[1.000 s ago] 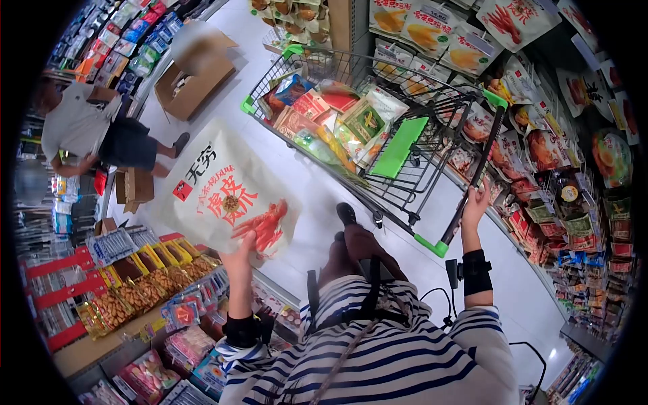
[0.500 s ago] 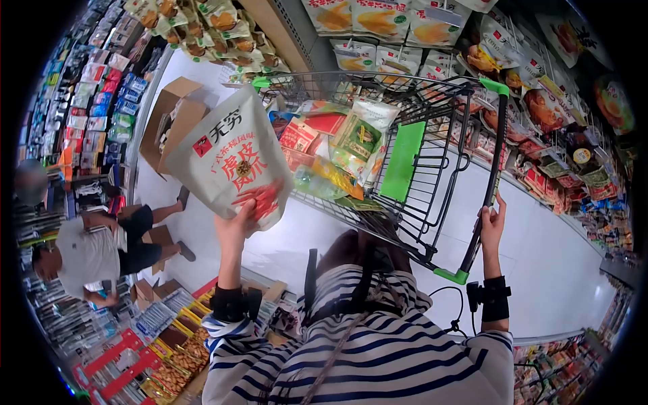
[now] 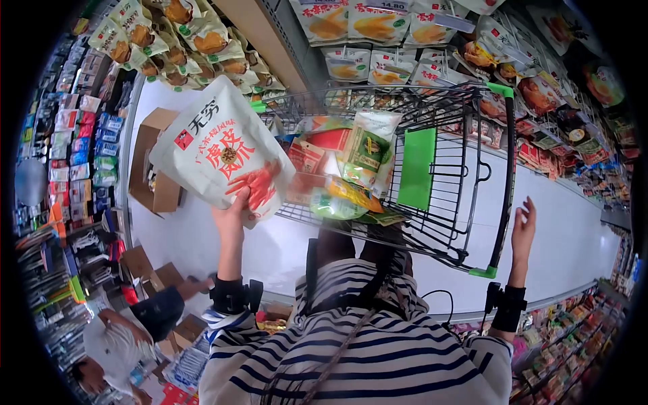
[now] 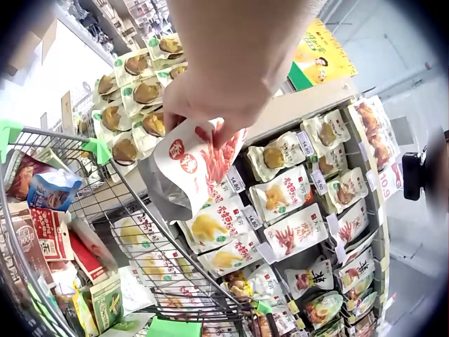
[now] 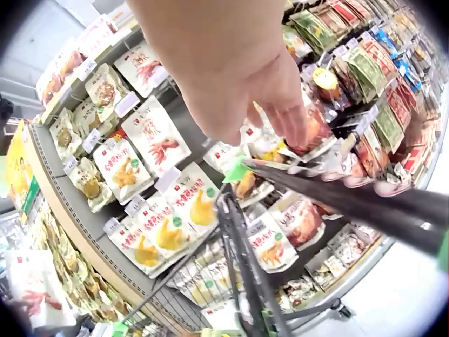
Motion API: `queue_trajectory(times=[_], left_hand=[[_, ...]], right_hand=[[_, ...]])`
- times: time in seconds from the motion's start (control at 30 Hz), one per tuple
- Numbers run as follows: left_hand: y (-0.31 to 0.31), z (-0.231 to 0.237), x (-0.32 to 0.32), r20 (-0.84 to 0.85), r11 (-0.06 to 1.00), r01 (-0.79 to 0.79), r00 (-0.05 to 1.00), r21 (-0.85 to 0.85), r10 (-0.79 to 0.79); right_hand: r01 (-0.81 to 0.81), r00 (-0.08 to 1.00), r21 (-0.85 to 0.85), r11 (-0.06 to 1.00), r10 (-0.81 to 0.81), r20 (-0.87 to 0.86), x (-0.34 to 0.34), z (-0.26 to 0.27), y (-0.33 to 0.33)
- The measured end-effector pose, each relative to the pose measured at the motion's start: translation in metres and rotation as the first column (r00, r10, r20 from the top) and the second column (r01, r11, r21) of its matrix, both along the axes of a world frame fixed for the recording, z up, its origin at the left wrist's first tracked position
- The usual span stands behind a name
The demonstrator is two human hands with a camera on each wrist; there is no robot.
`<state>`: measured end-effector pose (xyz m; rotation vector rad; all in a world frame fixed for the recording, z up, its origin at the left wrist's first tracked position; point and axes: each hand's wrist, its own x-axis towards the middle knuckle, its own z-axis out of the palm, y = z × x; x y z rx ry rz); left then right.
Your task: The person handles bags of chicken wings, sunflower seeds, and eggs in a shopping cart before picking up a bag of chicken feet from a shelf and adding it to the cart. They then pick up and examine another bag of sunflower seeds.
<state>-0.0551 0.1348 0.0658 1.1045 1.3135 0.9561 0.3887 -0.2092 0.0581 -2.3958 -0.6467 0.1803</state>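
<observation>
My left hand (image 3: 229, 219) grips a large white snack bag (image 3: 202, 145) by its lower corner, thumb on the front. The bag has red lettering and a picture of red chicken feet; it hangs beside the left end of the shopping cart (image 3: 432, 253). In the left wrist view the same bag (image 4: 189, 165) is seen tilted, pinched under the hand. My right hand (image 3: 523, 233) is off to the right of the cart's black handle (image 3: 503, 182), fingers loosely bent with nothing in them. Several packaged foods (image 3: 364, 158) lie in the cart basket.
Shelves of hanging snack bags (image 3: 378, 23) run along the far side and right. More bags (image 3: 202, 44) hang at upper left. An opened cardboard box (image 3: 152, 165) stands on the floor (image 3: 547, 263). Another person (image 3: 121, 344) is at lower left, near more boxes.
My right hand has let go of the cart handle and moved away to the right. The left hand keeps the bag, now beside the cart. The view has turned, and the other person appears lower.
</observation>
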Motion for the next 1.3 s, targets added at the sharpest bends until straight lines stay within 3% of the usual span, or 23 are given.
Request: queue_trajectory(times=[0.07,0.2,0.3,0.37,0.4,0.43,0.5,0.6,0.7,0.8,0.93,0.97,1.07,1.17,1.23,1.3], left_hand=[[0.032,-0.006,-0.011,0.009,1.0,0.016,1.0,0.011,-0.016],[0.065,-0.02,-0.025,0.05,0.998,0.057,0.997,0.03,-0.058],[0.086,-0.029,-0.028,0.034,0.997,0.082,0.996,-0.012,-0.081],[0.095,-0.033,-0.025,0.023,0.995,0.084,0.996,-0.044,-0.083],[0.099,-0.033,-0.024,0.034,0.994,0.098,0.995,-0.049,-0.096],[0.101,-0.036,-0.022,0.046,0.993,0.107,0.993,-0.051,-0.105],[0.106,-0.044,-0.019,0.045,0.99,0.108,0.994,-0.088,-0.104],[0.108,-0.061,-0.021,0.048,0.983,0.118,0.993,-0.138,-0.112],[0.11,-0.081,-0.014,0.04,0.979,0.09,0.996,-0.181,-0.084],[0.109,-0.102,-0.008,0.034,0.977,0.065,0.998,-0.204,-0.06],[0.102,-0.132,-0.01,-0.002,0.974,0.007,1.0,-0.227,-0.008],[0.101,-0.137,-0.011,-0.03,0.97,-0.019,0.999,-0.241,0.012],[0.092,-0.144,-0.01,-0.043,0.962,-0.041,0.999,-0.271,0.031],[0.093,-0.151,-0.014,-0.081,0.96,-0.06,0.996,-0.275,0.039],[0.091,-0.154,-0.017,-0.087,0.96,-0.06,0.995,-0.274,0.037],[0.084,-0.153,-0.014,-0.089,0.962,-0.062,0.995,-0.267,0.04]], right_hand=[[-0.032,0.994,0.066,0.997,0.025,0.102,-0.033,0.03,0.049],[-0.214,0.976,0.163,0.963,0.205,0.072,-0.096,0.037,0.129],[-0.302,0.929,0.225,0.926,0.339,-0.149,-0.13,-0.011,0.191],[-0.31,0.844,0.172,0.935,0.354,-0.403,-0.141,-0.05,0.224],[-0.315,0.771,0.287,0.905,0.42,-0.478,-0.147,-0.072,0.238],[-0.337,0.781,0.291,0.895,0.439,-0.445,-0.151,-0.094,0.252],[-0.304,0.769,0.223,0.926,0.376,-0.516,-0.158,-0.117,0.281],[-0.371,0.789,0.08,0.925,0.36,-0.499,-0.15,-0.213,0.3],[-0.426,0.772,-0.089,0.9,0.311,-0.553,-0.155,-0.254,0.322],[-0.228,0.836,-0.201,0.953,0.086,-0.542,-0.175,-0.304,0.335],[-0.154,0.928,-0.338,0.929,0.018,-0.372,-0.198,-0.364,0.349],[-0.343,0.933,-0.52,0.782,0.22,-0.284,-0.196,-0.384,0.352],[-0.178,0.938,-0.806,0.565,0.346,0.036,-0.198,-0.418,0.35],[-0.083,0.996,-0.606,0.791,0.089,-0.021,-0.183,-0.401,0.35],[-0.091,0.996,-0.456,0.885,0.08,-0.044,-0.158,-0.447,0.325],[0.071,0.984,-0.169,0.983,-0.097,-0.148,-0.146,-0.401,0.325]])
